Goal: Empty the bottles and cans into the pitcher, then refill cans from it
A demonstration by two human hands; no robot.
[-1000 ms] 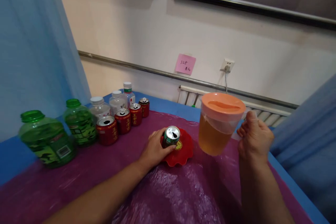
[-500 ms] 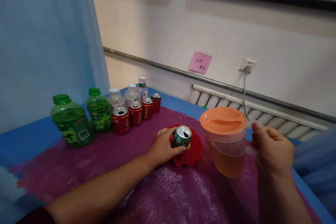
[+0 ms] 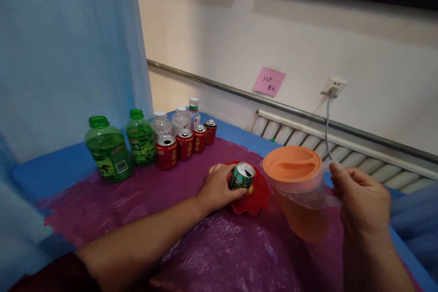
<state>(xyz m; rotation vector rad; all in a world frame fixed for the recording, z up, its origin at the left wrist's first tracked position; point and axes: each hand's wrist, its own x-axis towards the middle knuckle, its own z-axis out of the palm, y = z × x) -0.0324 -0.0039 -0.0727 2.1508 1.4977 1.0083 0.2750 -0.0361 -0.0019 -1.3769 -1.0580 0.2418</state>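
A: While the green can [image 3: 241, 176] sits tilted on the red dish [image 3: 255, 196], left hand [image 3: 219, 188] is wrapped round it — closed grip.
B: Right hand [image 3: 362, 200]?
A: Clenched on the handle of the orange-lidded pitcher [image 3: 297, 191], just beside the dish.
B: Farther out?
A: 4 red cans [image 3: 185, 143], 2 green bottles [image 3: 109, 148] — well apart, on purple cloth [image 3: 212, 255].

Blue table [image 3: 51, 169] under purple plastic sheet [image 3: 219, 255]; beyond the left grip [image 3: 219, 188], 4 red cans [image 3: 166, 152], 5 bottles [image 3: 108, 148]
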